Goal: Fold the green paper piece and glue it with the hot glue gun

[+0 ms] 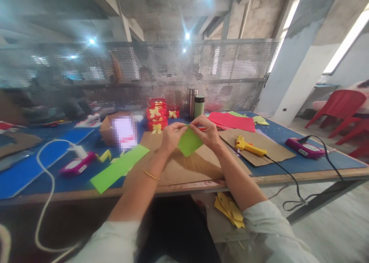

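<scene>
Both my hands hold a small green paper square [189, 142] above a brown cardboard sheet [187, 167] on the table. My left hand [170, 136] pinches its upper left edge, fingers closed. My right hand [206, 131] pinches the upper right edge, fingers closed. A gold bracelet sits on my left wrist. A long green paper strip [119, 167] lies to the left of the cardboard.
A yellow glue gun [249, 146] with a black cord lies on a second cardboard at right. Red boxes with yellow bows [157, 115], two flasks [196, 103], red paper [232, 121], pink devices [305, 148] and a white cable [47, 167] sit around. Yellow scraps [229, 211] lie on my lap.
</scene>
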The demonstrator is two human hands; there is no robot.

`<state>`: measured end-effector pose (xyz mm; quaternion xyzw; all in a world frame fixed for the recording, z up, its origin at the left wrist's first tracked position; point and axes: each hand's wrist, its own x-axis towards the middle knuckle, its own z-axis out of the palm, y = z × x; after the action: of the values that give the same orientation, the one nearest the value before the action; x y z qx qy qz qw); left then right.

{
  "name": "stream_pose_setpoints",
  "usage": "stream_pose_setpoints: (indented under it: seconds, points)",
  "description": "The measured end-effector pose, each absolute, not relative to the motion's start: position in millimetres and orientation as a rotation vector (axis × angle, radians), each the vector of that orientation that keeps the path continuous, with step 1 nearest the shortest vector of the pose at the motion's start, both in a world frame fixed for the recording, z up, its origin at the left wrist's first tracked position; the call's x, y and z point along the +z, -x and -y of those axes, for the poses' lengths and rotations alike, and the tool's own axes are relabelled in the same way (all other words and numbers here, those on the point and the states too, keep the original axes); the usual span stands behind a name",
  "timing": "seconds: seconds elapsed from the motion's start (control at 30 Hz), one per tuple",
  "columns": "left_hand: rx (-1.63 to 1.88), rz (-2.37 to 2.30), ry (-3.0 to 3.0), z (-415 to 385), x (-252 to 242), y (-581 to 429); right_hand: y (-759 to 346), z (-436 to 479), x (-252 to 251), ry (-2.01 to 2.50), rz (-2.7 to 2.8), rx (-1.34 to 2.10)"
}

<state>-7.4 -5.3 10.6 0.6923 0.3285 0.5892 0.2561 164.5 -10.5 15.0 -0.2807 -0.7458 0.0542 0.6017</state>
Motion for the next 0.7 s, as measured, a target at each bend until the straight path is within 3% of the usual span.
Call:
stream_pose_setpoints:
  seconds: [0.4, 0.57, 0.7]
  points:
    - [1.644, -0.903, -1.745, -5, 15, 16, -201, 9, 6, 0.825, 1.747, 0.048]
    - [1.639, -0.849, -1.752, -7, 11, 15, -297, 38, -20, 1.269, 1.732, -0.267]
    - [1.639, -0.795, -1.846, -8, 8, 14, -363, 50, -52, 1.814, 1.821, -0.29]
